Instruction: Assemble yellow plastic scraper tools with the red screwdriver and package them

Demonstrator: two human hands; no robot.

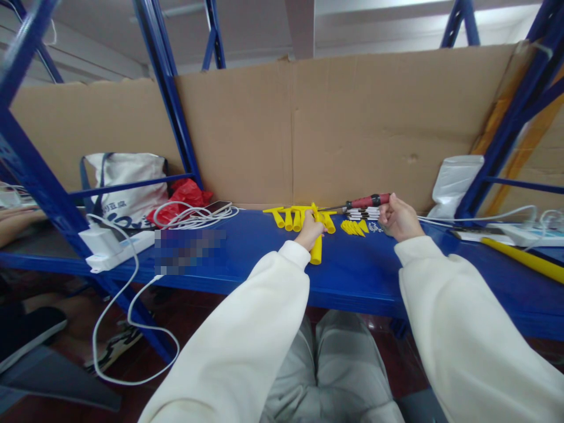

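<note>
My left hand (310, 230) is closed round a yellow T-shaped plastic piece (316, 252), whose round tube end points toward me over the blue bench. In my right hand (400, 217), the fingers grip the end of a screwdriver (368, 201) with a dark red and black handle. Its thin shaft points left, with the tip close to the yellow piece. Behind my left hand lie several similar yellow pieces (288, 220). Between the hands are small flat yellow parts (352, 228), a stack of white and black strips (363, 214) and tiny metallic bits (374, 227), too small to name.
A cardboard wall (352, 129) closes off the back of the blue bench (255, 258). To the left are white cables (198, 217), a red plastic bag (185, 197), a cloth bag (127, 182) and a power strip (118, 252). A yellow tube (524, 258) lies right. Another person's arm (20, 226) shows far left.
</note>
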